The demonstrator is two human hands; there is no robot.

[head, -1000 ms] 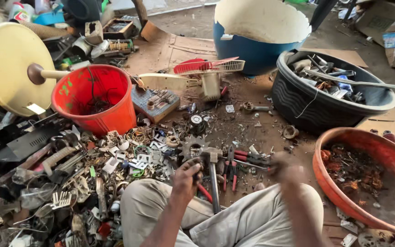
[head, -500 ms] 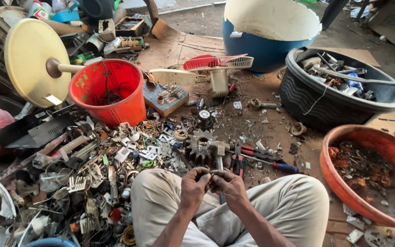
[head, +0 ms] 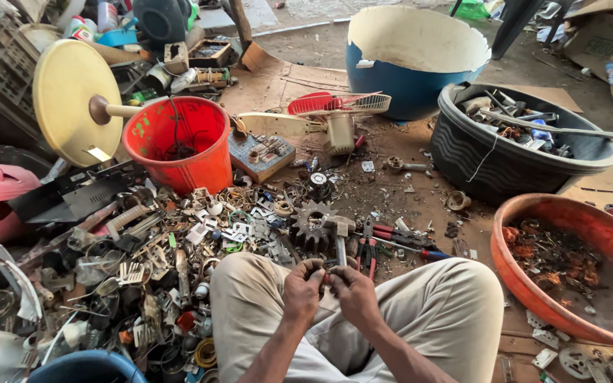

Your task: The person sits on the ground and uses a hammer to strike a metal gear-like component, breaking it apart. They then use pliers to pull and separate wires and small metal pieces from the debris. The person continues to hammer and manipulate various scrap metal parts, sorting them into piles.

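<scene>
Both hands meet over the lap, pinching a small part between them

Left hand (head: 302, 289) and right hand (head: 352, 291) are touching at the fingertips, closed on a small dark part (head: 325, 272) too tiny to make out, held between the knees of a person sitting on the floor. Just ahead lie a hammer (head: 339, 234), a toothed gear (head: 311, 223) and red-handled pliers (head: 369, 248). A red bucket (head: 179, 145) stands further out to the left beside a yellow disc (head: 69, 99); scrap metal (head: 143, 262) covers the floor on that side. To the right sit an orange basin (head: 569, 266) and a black tub (head: 519, 152), with a blue tub (head: 413, 67) behind
</scene>
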